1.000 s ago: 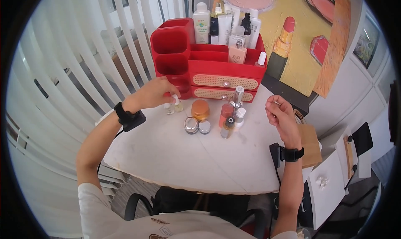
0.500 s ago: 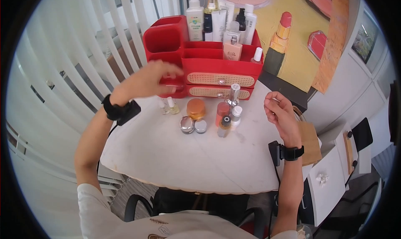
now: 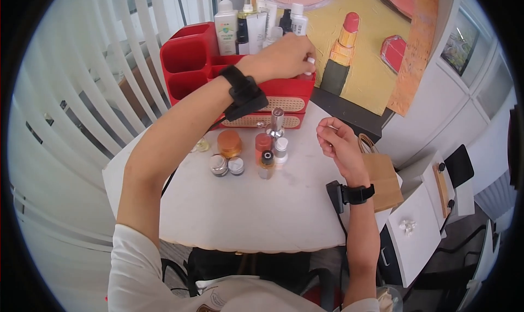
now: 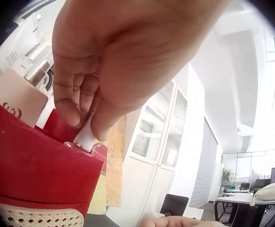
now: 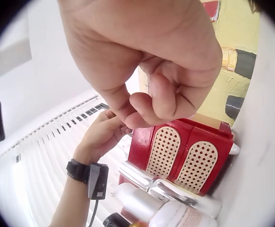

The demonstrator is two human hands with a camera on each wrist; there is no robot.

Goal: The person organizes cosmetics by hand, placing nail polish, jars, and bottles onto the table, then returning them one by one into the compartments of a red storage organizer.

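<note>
My left hand (image 3: 284,58) reaches over the red organizer (image 3: 188,55) and pinches the white cap of a small bottle (image 4: 86,135) between thumb and fingers. That bottle stands in the organizer's right-end compartment, its lower part hidden by the red wall. Beside it in the left wrist view is a pink bottle (image 4: 20,97). My right hand (image 3: 341,145) hovers over the table's right side, fingers loosely curled with nothing in them. Left of it on the table stand a silver-capped bottle (image 3: 277,123), a coral bottle (image 3: 263,143), a white bottle (image 3: 281,150) and a dark-capped bottle (image 3: 266,167).
An orange jar (image 3: 229,143) and two small silver-lidded jars (image 3: 219,165) sit left of the bottles on the white table (image 3: 245,214). Taller bottles, such as a white one (image 3: 226,28), fill the organizer's back. A paper bag (image 3: 382,181) stands at right.
My left hand has left the small bottles at the table's left and moved up and right across the organizer to the white-capped bottle. My right hand keeps its pose; the head view has shifted.
</note>
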